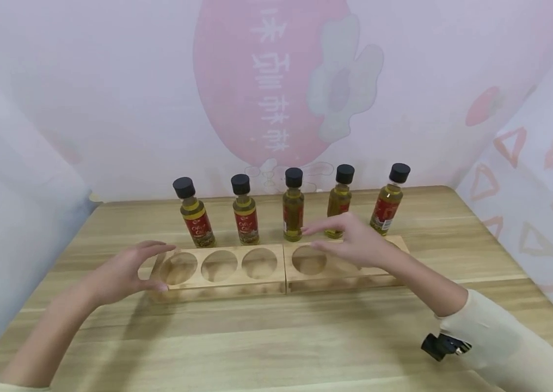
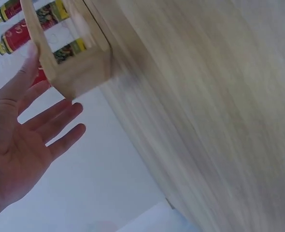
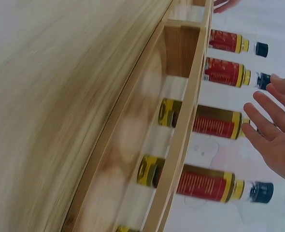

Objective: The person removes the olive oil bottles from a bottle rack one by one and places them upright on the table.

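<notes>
Two wooden racks with round holes in their tops, the left rack (image 1: 237, 290) and the right rack (image 1: 306, 285), stand end to end on the table. Around the outer left end of the left rack, my left hand (image 1: 120, 272) spreads its thumb and fingers; in the left wrist view its fingertips are right at the rack's end. My right hand (image 1: 357, 242) hovers over the right rack, relaxed and holding nothing, and covers some of its holes. Nearest to it are a middle olive oil bottle (image 1: 293, 211) and a partly hidden bottle (image 1: 339, 201).
Several oil bottles with black caps and red labels stand upright in a row behind the racks, from the left bottle (image 1: 199, 223) to the right bottle (image 1: 388, 204). A printed curtain (image 1: 134, 109) hangs behind the wooden table (image 1: 237, 348). A black device (image 1: 445, 346) sits at my right sleeve.
</notes>
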Motion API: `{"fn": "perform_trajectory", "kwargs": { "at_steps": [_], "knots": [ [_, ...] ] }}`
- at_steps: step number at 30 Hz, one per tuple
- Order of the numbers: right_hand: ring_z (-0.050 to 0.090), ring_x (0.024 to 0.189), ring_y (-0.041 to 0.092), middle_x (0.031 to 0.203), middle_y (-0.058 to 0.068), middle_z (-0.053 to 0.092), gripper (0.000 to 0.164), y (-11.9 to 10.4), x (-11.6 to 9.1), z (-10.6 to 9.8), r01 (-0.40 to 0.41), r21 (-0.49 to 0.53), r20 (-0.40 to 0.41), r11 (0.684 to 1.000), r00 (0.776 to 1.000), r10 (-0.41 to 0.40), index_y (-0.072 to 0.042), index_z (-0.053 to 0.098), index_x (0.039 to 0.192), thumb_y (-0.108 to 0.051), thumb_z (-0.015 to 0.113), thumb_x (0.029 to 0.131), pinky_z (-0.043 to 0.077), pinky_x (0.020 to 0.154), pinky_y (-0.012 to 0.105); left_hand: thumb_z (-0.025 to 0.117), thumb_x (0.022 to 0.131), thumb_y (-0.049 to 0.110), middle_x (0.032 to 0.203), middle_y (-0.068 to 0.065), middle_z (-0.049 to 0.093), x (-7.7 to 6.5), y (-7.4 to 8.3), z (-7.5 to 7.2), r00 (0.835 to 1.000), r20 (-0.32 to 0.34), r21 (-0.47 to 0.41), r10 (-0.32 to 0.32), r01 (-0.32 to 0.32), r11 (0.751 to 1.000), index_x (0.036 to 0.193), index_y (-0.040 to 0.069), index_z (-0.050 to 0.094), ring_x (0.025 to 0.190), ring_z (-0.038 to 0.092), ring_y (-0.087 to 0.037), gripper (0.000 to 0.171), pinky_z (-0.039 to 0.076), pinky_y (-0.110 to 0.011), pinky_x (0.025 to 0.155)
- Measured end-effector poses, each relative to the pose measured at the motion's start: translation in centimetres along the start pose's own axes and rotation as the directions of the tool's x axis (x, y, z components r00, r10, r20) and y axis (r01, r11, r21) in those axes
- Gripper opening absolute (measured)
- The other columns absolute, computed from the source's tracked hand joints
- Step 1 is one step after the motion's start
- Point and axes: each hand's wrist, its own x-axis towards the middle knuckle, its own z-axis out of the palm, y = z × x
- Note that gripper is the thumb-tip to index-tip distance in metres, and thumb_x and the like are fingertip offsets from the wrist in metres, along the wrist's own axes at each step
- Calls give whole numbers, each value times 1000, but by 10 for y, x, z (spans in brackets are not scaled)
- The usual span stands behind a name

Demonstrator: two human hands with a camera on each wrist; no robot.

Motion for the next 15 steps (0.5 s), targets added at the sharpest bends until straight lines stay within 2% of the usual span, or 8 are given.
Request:
{"fn": "perform_trajectory", "kwargs": {
  "at_steps": [4, 10, 13, 15],
  "knots": [
    [67, 121, 33, 126, 11, 73, 23, 7, -15, -8, 25, -59, -34, 998, 999, -27, -6, 77, 120, -8, 73, 97, 55, 101, 56, 86, 84, 35, 148, -33, 47, -2, 12, -1, 999, -33, 40, -4, 5, 999, 147, -2, 52, 131, 48, -58, 81, 46, -72, 101],
    [71, 115, 32, 121, 12, 75, 22, 23, -36, -16, 62, -110, -84, 992, 994, -71, -4, 78, 115, 2, 70, 96, 56, 98, 55, 81, 91, 32, 149, -30, 48, -6, 32, -4, 995, -96, 110, -7, 17, 994, 147, 0, 54, 130, 51, -57, 70, 47, -73, 98],
    [70, 116, 34, 122, 14, 75, 21, 27, -44, -22, 25, -118, -95, 993, 995, -36, -3, 78, 115, 2, 70, 95, 56, 97, 57, 81, 92, 22, 146, -28, 53, -8, 40, -3, 989, -138, 157, 43, -21, 987, 144, 1, 57, 124, 57, -54, 61, 52, -68, 94],
    [69, 117, 37, 124, 16, 74, 21, 28, -48, -26, 3, -118, -93, 993, 996, -14, -3, 77, 115, 2, 70, 96, 56, 96, 59, 81, 91, 14, 142, -26, 57, -8, 45, 0, 980, -175, 193, 97, -62, 979, 141, 2, 60, 119, 62, -51, 56, 56, -63, 90]
  ]
}}
